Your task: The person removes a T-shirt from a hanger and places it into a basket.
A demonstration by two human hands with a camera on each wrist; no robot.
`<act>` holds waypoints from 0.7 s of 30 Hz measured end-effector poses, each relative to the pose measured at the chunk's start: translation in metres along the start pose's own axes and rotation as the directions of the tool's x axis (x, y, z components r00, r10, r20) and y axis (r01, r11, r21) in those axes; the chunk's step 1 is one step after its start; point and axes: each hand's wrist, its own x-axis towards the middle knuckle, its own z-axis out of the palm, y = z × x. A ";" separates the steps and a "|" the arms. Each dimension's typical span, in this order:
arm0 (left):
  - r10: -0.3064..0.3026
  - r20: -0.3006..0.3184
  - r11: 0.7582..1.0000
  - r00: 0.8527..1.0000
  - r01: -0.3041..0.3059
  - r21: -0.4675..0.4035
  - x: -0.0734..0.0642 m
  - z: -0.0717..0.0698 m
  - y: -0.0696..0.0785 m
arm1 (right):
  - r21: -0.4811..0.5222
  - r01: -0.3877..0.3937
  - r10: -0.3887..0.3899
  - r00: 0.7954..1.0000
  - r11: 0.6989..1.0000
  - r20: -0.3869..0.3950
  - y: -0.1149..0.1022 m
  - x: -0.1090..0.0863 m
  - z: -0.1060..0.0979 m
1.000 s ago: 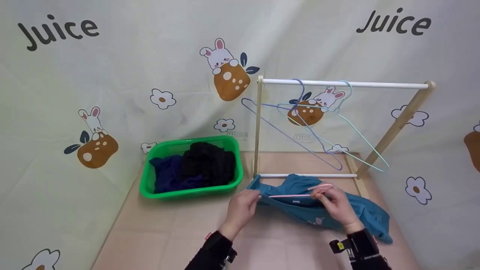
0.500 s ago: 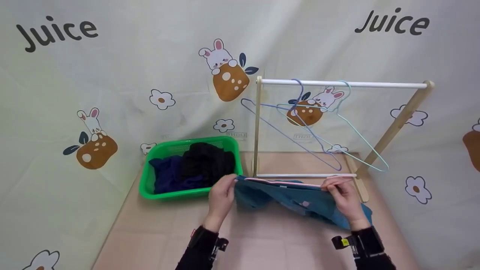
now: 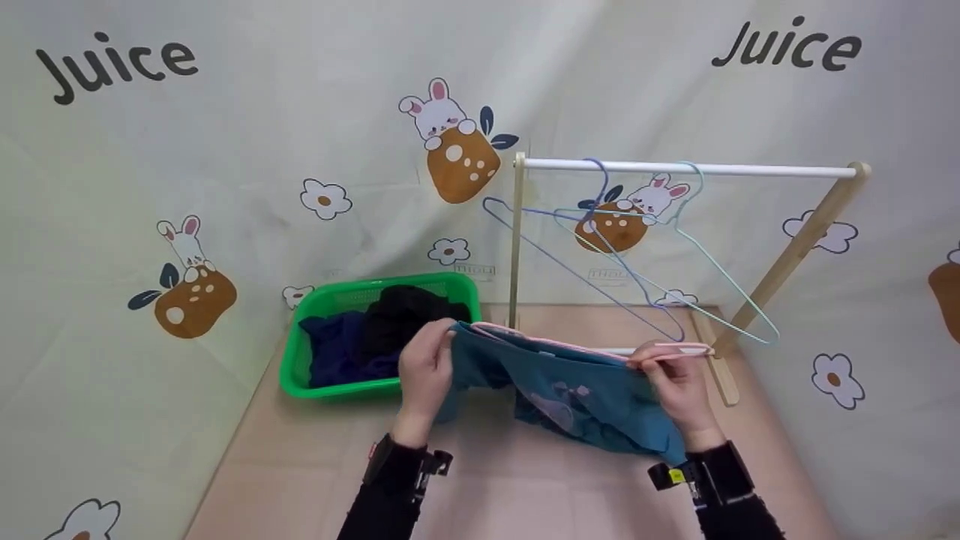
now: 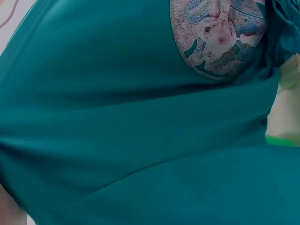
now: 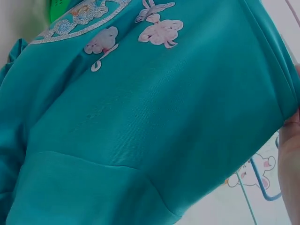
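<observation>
In the head view a teal shirt, with a pale rabbit design on its front, hangs spread between both hands above the table. A pink hanger lies along its upper opening, partly inside the cloth. My left hand pinches the shirt's left upper corner, over the basket's right side. At the other end, my right hand grips the hanger together with the shirt's edge; the pink hook sticks out past the fingers. Teal cloth fills most of both wrist views, and the right wrist view shows part of the right hand at the edge.
A green basket with dark blue and black clothes stands at left. Behind the shirt is a wooden rack with a white top bar. From it hang a purple hanger and a mint hanger. Printed curtains enclose the table.
Both hands have lifted the shirt and pink hanger off the table. The left hand has moved left and up, stretching the opening; the right hand has risen slightly.
</observation>
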 end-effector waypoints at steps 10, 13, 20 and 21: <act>0.023 0.107 0.992 0.994 -0.036 0.122 -0.029 0.023 -0.010 | 0.016 -0.103 0.103 0.994 0.995 -0.037 0.000 -0.007 0.010; 0.023 0.163 0.989 0.986 -0.047 0.144 -0.040 0.031 -0.010 | 0.013 -0.128 0.128 0.990 0.992 -0.064 -0.002 -0.006 0.014; -0.052 0.349 0.982 0.936 -0.016 0.188 -0.073 0.044 -0.010 | 0.020 -0.146 0.147 0.975 0.989 -0.169 -0.004 0.000 0.022; -0.071 0.376 0.980 0.924 -0.006 0.200 -0.077 0.045 -0.009 | 0.024 -0.143 0.145 0.972 0.989 -0.183 -0.005 0.001 0.022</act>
